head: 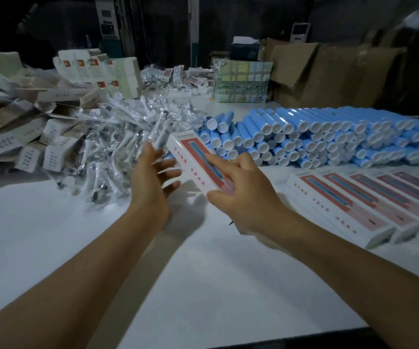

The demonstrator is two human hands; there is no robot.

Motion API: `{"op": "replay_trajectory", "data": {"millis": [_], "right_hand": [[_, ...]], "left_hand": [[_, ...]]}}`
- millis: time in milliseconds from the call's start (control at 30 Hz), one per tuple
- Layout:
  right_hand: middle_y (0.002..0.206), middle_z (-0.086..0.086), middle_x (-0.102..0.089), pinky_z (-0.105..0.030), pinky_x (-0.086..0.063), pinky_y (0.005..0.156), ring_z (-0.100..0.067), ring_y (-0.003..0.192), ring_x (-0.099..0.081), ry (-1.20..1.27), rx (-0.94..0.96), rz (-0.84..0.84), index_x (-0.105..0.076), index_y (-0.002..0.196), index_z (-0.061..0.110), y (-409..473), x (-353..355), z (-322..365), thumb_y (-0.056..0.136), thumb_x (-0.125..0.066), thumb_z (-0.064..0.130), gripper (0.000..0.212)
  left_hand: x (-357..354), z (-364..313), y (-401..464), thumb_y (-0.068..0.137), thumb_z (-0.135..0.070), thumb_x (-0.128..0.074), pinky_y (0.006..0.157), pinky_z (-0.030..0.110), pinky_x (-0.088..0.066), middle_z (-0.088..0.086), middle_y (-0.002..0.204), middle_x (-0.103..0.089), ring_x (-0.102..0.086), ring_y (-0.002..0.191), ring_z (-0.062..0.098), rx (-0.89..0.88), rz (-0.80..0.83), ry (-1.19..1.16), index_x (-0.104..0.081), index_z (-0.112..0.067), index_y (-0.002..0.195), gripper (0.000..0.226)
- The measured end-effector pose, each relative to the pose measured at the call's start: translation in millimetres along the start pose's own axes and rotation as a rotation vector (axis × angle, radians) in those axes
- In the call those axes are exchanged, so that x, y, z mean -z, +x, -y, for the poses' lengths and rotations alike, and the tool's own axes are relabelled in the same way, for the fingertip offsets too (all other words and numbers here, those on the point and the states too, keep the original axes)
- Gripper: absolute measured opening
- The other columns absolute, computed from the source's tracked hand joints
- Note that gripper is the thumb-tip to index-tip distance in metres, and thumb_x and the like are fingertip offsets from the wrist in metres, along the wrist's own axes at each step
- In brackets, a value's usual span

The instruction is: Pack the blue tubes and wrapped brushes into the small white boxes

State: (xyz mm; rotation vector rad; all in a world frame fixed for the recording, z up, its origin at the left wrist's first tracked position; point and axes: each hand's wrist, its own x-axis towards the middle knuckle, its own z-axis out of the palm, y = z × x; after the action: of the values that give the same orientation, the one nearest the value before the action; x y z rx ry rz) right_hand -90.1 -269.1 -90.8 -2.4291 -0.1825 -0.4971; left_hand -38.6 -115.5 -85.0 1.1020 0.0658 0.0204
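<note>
Held box (195, 164): white with red panel and blue stripe. Tubes (304, 137): light blue, white caps. Wrapped brushes (117, 137): white in clear film. Counter (102, 248): white.

Glossy blue plastic tubes (304, 137), crinkled clear film on wrapped brushes (117, 147), smooth printed cardboard box (195, 162), matt white table (52, 235)

Both bare forearms reach forward over the counter (52, 235), converging toward a white box (195, 165) held above it. The right hand (243, 192) grips the box at its near end, index finger laid along the top face, thumb pressed against the near lower edge, remaining fingers curled beneath. The left hand (150, 177) is just left of the box, palm turned toward it, fingers spread and loosely straight, slightly blurred, their tips near its left side.
</note>
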Motion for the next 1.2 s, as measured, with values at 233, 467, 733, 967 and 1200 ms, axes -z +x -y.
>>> {"op": "replay_trajectory", "data": {"millis": [233, 467, 733, 967, 1200], "right_hand": [[0.124, -0.001, -0.034, -0.037, -0.043, 0.078, -0.025, 0.101, -0.048, -0.565, -0.234, 0.185, -0.027, 0.141, 0.048, -28.9, 64.5, -29.6, 0.075, -0.037, 0.056, 0.068], [0.146, -0.009, -0.024, -0.051, -0.024, 0.105, -0.030, 0.132, -0.022, -0.887, -0.452, 0.160, -0.034, 0.140, 0.038, -74.0, 105.4, -82.7, 0.085, -0.037, 0.055, 0.057], [0.114, 0.000, -0.048, -0.038, -0.029, 0.088, -0.022, 0.107, -0.043, -0.854, -0.178, -0.079, -0.058, 0.118, 0.028, -60.0, 102.5, -59.0, 0.090, -0.045, 0.041, 0.034], [0.059, 0.006, -0.043, -0.032, -0.031, 0.055, -0.017, 0.060, -0.044, -0.342, 0.127, -0.017, -0.039, 0.062, 0.023, -5.2, 27.0, -2.2, 0.091, -0.051, 0.029, 0.032], [0.065, 0.007, -0.050, -0.028, -0.034, 0.053, -0.013, 0.062, -0.049, -0.321, 0.037, 0.149, -0.043, 0.063, 0.023, 10.3, -21.7, -12.4, 0.091, -0.051, 0.031, 0.030]], "left_hand": [[6.4, 3.6, 3.9, 0.096, -0.043, -0.043, 0.066, 0.027, -0.040, -0.001, 0.082, -0.059, -0.055, 0.066, 0.013, 0.020, 0.025, 0.045, -0.055, -0.021, 0.097, 0.025], [7.1, 7.1, 3.8, 0.094, -0.032, -0.044, 0.069, 0.027, -0.039, 0.000, 0.085, -0.060, -0.054, 0.067, 0.013, 0.018, 0.102, 0.107, -0.057, -0.022, 0.093, 0.016], [-0.7, 19.7, 7.0, 0.089, -0.012, -0.055, 0.046, 0.019, -0.037, 0.002, 0.059, -0.056, -0.048, 0.052, 0.014, -0.051, 0.081, 0.314, -0.064, -0.008, 0.082, 0.012], [-6.0, 30.7, 1.4, 0.090, -0.012, -0.054, 0.037, 0.017, -0.033, 0.000, 0.043, -0.044, -0.040, 0.040, 0.011, -0.132, 0.131, 0.440, -0.055, -0.010, 0.056, 0.034], [-4.9, 30.7, 3.5, 0.086, -0.015, -0.056, 0.052, 0.027, -0.031, -0.004, 0.042, -0.041, -0.037, 0.046, 0.015, -0.133, 0.156, 0.453, -0.048, -0.019, 0.043, 0.044]]}}
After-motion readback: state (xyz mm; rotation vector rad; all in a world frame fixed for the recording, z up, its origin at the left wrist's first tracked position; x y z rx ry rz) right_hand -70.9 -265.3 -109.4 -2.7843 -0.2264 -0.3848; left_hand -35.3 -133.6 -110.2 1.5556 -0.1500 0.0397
